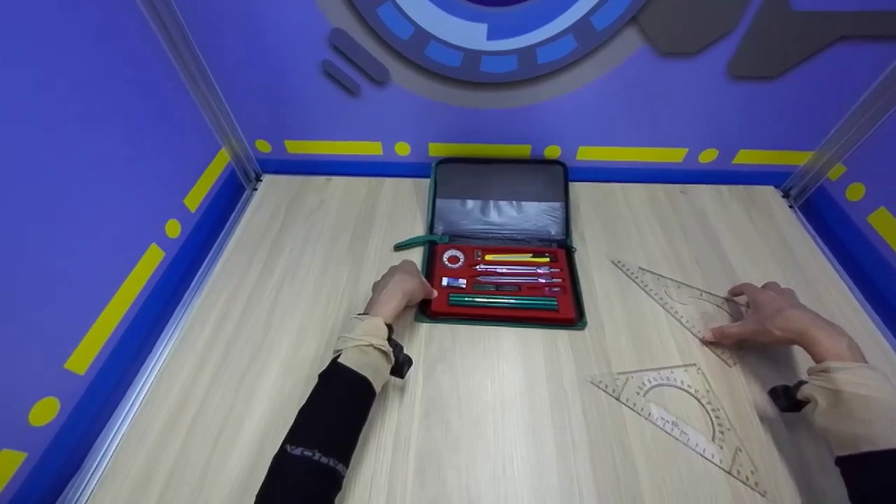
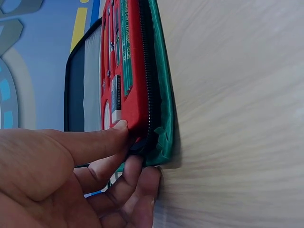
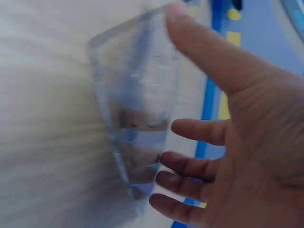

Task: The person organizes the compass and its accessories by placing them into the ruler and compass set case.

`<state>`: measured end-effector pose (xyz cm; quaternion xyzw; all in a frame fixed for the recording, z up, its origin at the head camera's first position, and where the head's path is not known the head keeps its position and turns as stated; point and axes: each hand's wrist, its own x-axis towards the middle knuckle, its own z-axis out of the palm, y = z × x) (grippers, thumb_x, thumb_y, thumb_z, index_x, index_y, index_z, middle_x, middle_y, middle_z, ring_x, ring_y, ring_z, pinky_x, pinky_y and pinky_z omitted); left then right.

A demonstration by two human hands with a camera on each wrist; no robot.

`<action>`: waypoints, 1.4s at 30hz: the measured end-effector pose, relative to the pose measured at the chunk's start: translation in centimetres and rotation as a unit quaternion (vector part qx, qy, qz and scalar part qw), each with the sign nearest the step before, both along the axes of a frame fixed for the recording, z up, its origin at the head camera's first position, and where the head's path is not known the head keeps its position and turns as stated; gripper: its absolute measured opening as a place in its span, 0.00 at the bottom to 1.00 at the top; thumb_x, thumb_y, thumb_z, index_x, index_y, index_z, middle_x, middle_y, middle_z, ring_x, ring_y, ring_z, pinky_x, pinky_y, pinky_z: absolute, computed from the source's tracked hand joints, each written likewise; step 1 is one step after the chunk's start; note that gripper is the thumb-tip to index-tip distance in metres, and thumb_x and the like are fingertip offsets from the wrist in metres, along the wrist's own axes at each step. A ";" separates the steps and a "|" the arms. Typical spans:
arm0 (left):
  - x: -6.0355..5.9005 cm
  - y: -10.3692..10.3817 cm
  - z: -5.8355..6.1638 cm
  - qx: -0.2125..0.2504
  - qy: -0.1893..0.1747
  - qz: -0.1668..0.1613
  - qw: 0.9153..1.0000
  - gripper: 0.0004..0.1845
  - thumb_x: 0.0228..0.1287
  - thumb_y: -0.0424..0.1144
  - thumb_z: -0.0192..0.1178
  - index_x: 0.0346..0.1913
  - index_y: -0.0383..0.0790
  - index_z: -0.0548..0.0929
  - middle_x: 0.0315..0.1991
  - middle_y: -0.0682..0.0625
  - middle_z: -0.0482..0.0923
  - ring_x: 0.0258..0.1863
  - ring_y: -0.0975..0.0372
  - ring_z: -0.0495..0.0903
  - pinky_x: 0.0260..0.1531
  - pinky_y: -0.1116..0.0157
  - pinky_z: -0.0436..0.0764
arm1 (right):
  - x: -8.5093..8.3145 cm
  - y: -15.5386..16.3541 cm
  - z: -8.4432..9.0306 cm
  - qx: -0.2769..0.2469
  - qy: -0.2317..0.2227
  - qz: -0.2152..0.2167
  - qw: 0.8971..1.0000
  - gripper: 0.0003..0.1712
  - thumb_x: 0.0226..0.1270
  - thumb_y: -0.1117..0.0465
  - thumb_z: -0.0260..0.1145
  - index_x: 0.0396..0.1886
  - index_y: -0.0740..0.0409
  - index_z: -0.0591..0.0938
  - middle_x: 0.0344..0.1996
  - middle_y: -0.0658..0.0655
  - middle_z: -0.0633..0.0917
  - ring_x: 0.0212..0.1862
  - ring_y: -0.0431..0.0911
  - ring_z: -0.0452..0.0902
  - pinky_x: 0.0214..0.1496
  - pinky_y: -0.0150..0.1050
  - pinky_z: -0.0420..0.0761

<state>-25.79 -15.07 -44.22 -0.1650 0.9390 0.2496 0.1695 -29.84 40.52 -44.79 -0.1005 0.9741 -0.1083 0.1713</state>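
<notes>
The clear set square (image 1: pixel 682 304) lies flat on the wooden table (image 1: pixel 280 280), right of the open case and well apart from it, and the right hand (image 1: pixel 766 315) is on its right end: in the right wrist view the thumb (image 3: pixel 204 52) lies on the plastic's upper edge and the other fingers (image 3: pixel 190 166) curl at the lower edge, so the hand pinches the square across its width, though the blur leaves the firmness of that hold unclear. A thin sheet lying flat gives little to grip, so I judge the hold is best made by tipping one edge up with the thumb, getting fingertips under it, and keeping the lift low and level so that the long point does not drag or swing. A second clear triangle with a built-in protractor (image 1: pixel 682 420) lies nearer, just beside the first and apart from it; it should be left unbumped. The left hand (image 1: pixel 399 290) steadies the drawing-instrument case (image 1: pixel 500 241) at its near left corner: in the left wrist view the thumb (image 2: pixel 102 140) presses on the red tray's edge and the fingers wrap the green zip rim. The case lies open, its grey lid (image 1: pixel 498 199) folded back toward the far wall. The red tray (image 1: pixel 568 306) holds a small round item at the left, a white eraser, a yellow piece, metal compasses in slots, and green pencils (image 1: pixel 502 302) along the near row.
</notes>
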 end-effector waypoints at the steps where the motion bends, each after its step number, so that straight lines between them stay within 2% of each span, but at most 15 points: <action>1: 0.0 0.0 0.0 0.000 0.000 0.000 1.000 0.17 0.66 0.44 0.69 0.49 0.35 0.86 0.48 0.45 0.85 0.36 0.56 0.73 0.44 0.57 0.76 | 0.1 0.1 0.2 0.005 -0.006 -0.006 1.000 0.66 0.50 0.29 0.77 0.63 0.82 0.64 0.49 0.86 0.66 0.49 0.76 0.65 0.48 0.69 0.72; 6: 0.0 -0.1 0.0 -0.005 0.002 0.001 1.000 0.18 0.65 0.44 0.70 0.50 0.35 0.85 0.48 0.44 0.86 0.36 0.56 0.74 0.44 0.56 0.76 | 0.4 0.3 0.3 0.016 -0.039 -0.033 0.999 0.65 0.50 0.27 0.76 0.57 0.85 0.65 0.45 0.86 0.66 0.47 0.77 0.64 0.45 0.67 0.72; 12: -0.1 0.0 0.0 -0.005 -0.008 0.006 1.000 0.18 0.66 0.45 0.70 0.50 0.35 0.85 0.46 0.44 0.85 0.36 0.56 0.73 0.40 0.58 0.74 | 0.1 0.2 0.0 0.012 -0.023 -0.024 0.999 0.57 0.46 0.31 0.81 0.44 0.82 0.70 0.37 0.79 0.71 0.42 0.72 0.67 0.42 0.61 0.72; 16: -0.1 0.0 0.1 -0.001 -0.006 0.006 1.000 0.17 0.66 0.45 0.70 0.49 0.34 0.86 0.46 0.44 0.85 0.36 0.56 0.73 0.40 0.58 0.73 | -0.1 0.3 0.0 0.006 -0.035 -0.031 0.999 0.63 0.45 0.29 0.80 0.52 0.82 0.67 0.41 0.82 0.68 0.45 0.75 0.64 0.43 0.65 0.72; 20: 0.0 -0.1 0.1 -0.002 0.003 0.000 1.000 0.17 0.65 0.44 0.70 0.48 0.35 0.86 0.48 0.43 0.86 0.38 0.55 0.75 0.45 0.56 0.78 | 0.0 0.4 0.1 -0.003 -0.048 -0.042 0.998 0.64 0.45 0.28 0.79 0.60 0.76 0.63 0.45 0.86 0.63 0.48 0.80 0.60 0.44 0.70 0.69; 25: -0.2 -0.2 0.1 -0.002 -0.001 0.002 1.000 0.18 0.65 0.45 0.70 0.49 0.34 0.85 0.47 0.44 0.85 0.37 0.55 0.74 0.44 0.56 0.76 | 0.1 0.6 0.0 -0.007 -0.043 -0.042 0.998 0.60 0.47 0.30 0.80 0.59 0.71 0.64 0.45 0.86 0.61 0.46 0.82 0.59 0.44 0.71 0.68; 30: -0.3 -0.2 0.0 -0.004 -0.003 0.002 1.000 0.17 0.65 0.45 0.70 0.48 0.35 0.85 0.44 0.45 0.84 0.35 0.55 0.72 0.39 0.58 0.73 | -0.1 0.9 -0.3 -0.017 -0.028 -0.032 0.999 0.57 0.48 0.34 0.81 0.58 0.71 0.65 0.44 0.85 0.63 0.45 0.80 0.59 0.42 0.69 0.69; 37: -0.2 -0.2 0.0 -0.002 -0.002 -0.004 1.000 0.17 0.65 0.45 0.70 0.47 0.34 0.86 0.44 0.45 0.84 0.34 0.56 0.72 0.40 0.57 0.74 | -0.7 2.3 -0.9 -0.012 -0.014 -0.027 0.999 0.53 0.48 0.36 0.82 0.52 0.72 0.67 0.43 0.83 0.67 0.45 0.75 0.63 0.42 0.65 0.70; 42: -0.1 -0.1 0.1 0.003 -0.006 -0.007 1.000 0.16 0.66 0.45 0.70 0.46 0.35 0.86 0.42 0.46 0.83 0.35 0.56 0.71 0.40 0.57 0.73 | -1.3 3.3 -1.3 -0.017 -0.020 -0.021 0.999 0.52 0.49 0.35 0.81 0.51 0.73 0.68 0.43 0.83 0.67 0.44 0.71 0.66 0.42 0.59 0.71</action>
